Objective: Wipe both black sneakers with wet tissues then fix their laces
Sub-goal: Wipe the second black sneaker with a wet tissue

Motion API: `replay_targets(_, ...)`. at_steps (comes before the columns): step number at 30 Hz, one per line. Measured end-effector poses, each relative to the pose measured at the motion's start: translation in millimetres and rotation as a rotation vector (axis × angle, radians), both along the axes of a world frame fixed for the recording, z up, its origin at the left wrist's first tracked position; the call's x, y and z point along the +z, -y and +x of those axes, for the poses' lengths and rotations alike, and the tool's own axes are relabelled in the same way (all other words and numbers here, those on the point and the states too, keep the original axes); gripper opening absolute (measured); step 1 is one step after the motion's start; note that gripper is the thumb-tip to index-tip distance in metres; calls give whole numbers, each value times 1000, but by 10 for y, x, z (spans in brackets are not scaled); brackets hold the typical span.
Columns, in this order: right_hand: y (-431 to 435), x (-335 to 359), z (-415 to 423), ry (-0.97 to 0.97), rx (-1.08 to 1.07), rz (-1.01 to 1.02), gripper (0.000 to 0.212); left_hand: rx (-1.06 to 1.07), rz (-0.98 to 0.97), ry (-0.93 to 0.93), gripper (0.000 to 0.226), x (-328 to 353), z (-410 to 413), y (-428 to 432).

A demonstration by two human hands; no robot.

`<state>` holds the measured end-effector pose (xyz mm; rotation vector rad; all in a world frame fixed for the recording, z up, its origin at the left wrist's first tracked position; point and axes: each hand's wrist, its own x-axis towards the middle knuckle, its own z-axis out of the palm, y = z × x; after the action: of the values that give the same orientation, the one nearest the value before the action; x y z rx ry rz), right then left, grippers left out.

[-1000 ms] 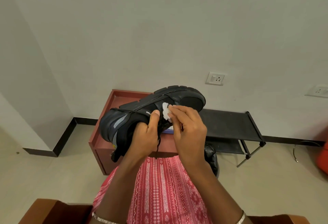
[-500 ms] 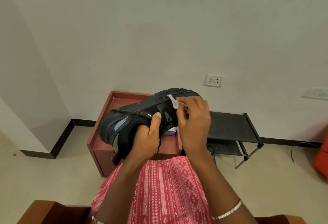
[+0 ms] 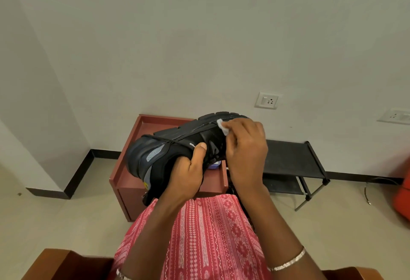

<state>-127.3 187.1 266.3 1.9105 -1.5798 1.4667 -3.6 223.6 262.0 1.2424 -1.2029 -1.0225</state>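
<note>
A black sneaker [image 3: 168,148] with grey side panels lies on its side in the air above my lap, sole facing away. My left hand [image 3: 187,174] grips it from below, thumb pressed on the side near the white logo. My right hand [image 3: 245,153] pinches a small white wet tissue [image 3: 222,126] against the sneaker's side just under the sole edge, near the right end. A black lace runs across the upper. The second sneaker is almost wholly hidden behind my right forearm.
A reddish-brown low table [image 3: 142,168] stands in front of my knees, with a small purple-white pack [image 3: 214,165] on it. A black shoe rack [image 3: 292,160] stands to its right against the wall. An orange object [image 3: 402,197] sits at the far right. Wooden chair arms [image 3: 55,264] flank my lap.
My right hand has slid the tissue from the middle of the sneaker's side up and to the right, toward the sole edge. My left hand has kept its grip.
</note>
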Motion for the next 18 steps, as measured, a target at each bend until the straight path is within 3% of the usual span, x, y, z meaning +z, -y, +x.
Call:
replay_targets(2, 15, 30, 1, 46, -16, 49, 21, -25, 13, 6, 26, -19, -5, 9)
replay_targets(5, -94, 23, 142, 107, 155, 108, 27, -25, -5, -11, 36, -14, -15, 23)
replay_targets(9, -210, -45, 231, 33, 305, 70, 30, -33, -15, -42, 39, -33, -6, 73)
replay_targets(13, 44, -30, -50, -55, 147, -11, 21, -36, -22, -114, 36, -57, -29, 77)
replay_targets(16, 106, -20, -119, 32, -12, 39, 23, -42, 14, -104, 20, -93, -31, 83)
replay_targets(18, 48, -7, -30, 89, 2, 71, 25, -60, 49, -56, 20, -109, -37, 100)
